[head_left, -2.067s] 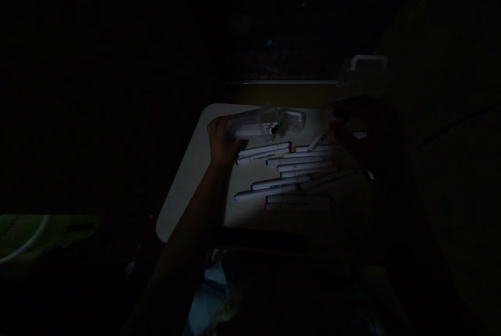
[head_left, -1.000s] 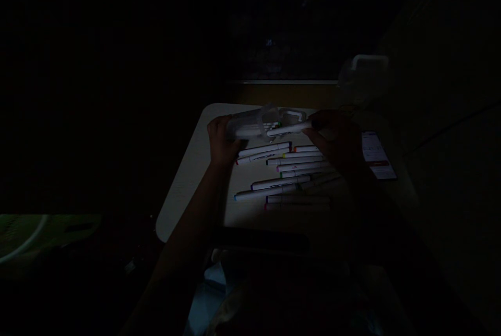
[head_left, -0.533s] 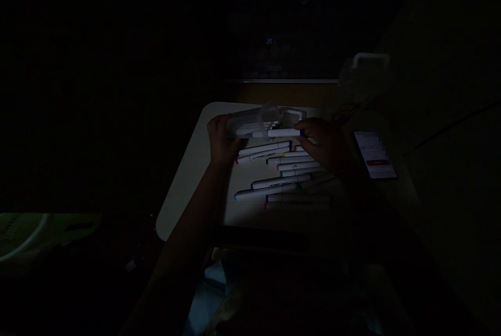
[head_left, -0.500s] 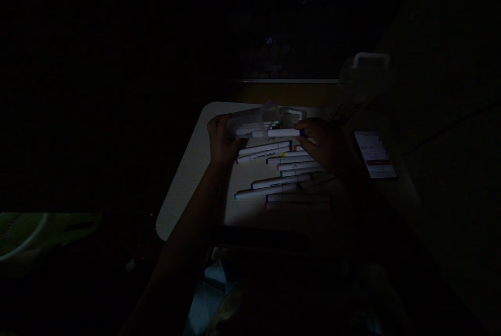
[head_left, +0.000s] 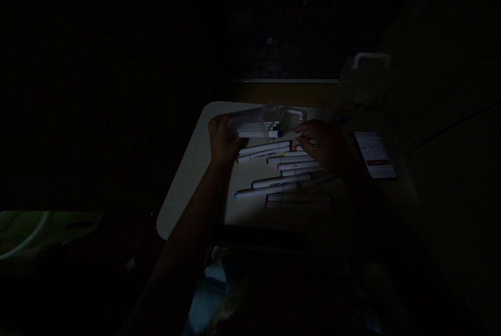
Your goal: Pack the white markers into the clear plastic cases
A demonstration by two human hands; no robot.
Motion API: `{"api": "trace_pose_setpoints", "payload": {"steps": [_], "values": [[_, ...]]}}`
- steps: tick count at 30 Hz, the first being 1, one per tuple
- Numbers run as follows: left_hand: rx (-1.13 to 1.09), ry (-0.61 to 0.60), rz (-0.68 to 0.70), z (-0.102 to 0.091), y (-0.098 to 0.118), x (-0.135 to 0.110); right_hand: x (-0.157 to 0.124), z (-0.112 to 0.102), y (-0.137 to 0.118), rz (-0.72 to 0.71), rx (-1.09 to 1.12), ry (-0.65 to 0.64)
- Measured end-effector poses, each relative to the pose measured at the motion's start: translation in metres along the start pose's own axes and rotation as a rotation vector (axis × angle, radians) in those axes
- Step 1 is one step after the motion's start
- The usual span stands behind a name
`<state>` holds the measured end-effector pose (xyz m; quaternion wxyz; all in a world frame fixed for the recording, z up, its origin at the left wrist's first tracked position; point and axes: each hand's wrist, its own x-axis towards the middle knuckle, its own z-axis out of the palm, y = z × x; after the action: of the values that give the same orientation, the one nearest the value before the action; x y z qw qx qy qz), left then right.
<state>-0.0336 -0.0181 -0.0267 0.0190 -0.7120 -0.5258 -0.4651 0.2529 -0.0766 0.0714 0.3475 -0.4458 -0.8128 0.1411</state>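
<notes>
My left hand (head_left: 222, 140) grips the closed end of a clear plastic case (head_left: 250, 118) lying on its side, its mouth facing right. Several white markers lie inside, and the blue-tipped marker (head_left: 260, 134) at the bottom pokes out of the mouth. Just right of it, my right hand (head_left: 321, 143) hovers with thumb and fingers apart and nothing between them. Below both hands, loose white markers (head_left: 274, 190) with coloured ends are spread over the table, some in the shadow of my right arm.
A lit phone (head_left: 374, 154) lies on the white table (head_left: 188, 169) at the right. Behind my right hand stands a clear container with a white handle (head_left: 371, 57). A small white-rimmed clear piece (head_left: 294, 114) lies behind the case mouth. The room is very dark.
The blue-tipped marker has slid left, deeper into the case, and my right hand has let go of it. My left hand and the case have hardly moved.
</notes>
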Motion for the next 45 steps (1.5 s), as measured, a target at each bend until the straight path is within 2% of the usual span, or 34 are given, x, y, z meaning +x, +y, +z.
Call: {"api": "trace_pose_setpoints", "payload": {"steps": [4,6,8,11,13,18,27,31,38,45], "values": [[0.006,0.001,-0.006,0.0,-0.001,0.0,-0.003,0.003,0.005,0.071,0.003,-0.208],[0.002,-0.001,-0.005,0.0,-0.001,0.0,-0.004,0.005,0.006,0.086,-0.005,-0.265],[-0.008,-0.003,-0.001,0.0,-0.001,0.0,-0.004,0.007,0.005,0.082,0.007,-0.233],[-0.018,-0.004,-0.008,0.0,0.0,0.0,-0.004,0.009,0.0,0.035,0.032,-0.105],[-0.016,-0.016,-0.019,0.0,0.001,0.001,-0.004,0.011,-0.004,-0.015,0.042,-0.083],[0.001,-0.018,-0.044,-0.001,0.003,0.001,-0.007,0.016,-0.007,-0.091,0.053,-0.196],[-0.001,-0.004,0.003,0.002,0.001,0.0,-0.009,0.028,-0.003,-0.082,0.007,-0.354],[-0.008,0.006,-0.007,0.002,0.002,0.0,-0.009,0.023,0.001,-0.041,-0.014,-0.363],[0.01,-0.006,-0.03,0.0,0.004,0.001,-0.008,0.023,0.018,0.03,-0.239,-0.559],[-0.013,-0.018,-0.051,0.0,0.004,0.001,-0.008,0.034,0.022,0.041,-0.301,-0.565]]}}
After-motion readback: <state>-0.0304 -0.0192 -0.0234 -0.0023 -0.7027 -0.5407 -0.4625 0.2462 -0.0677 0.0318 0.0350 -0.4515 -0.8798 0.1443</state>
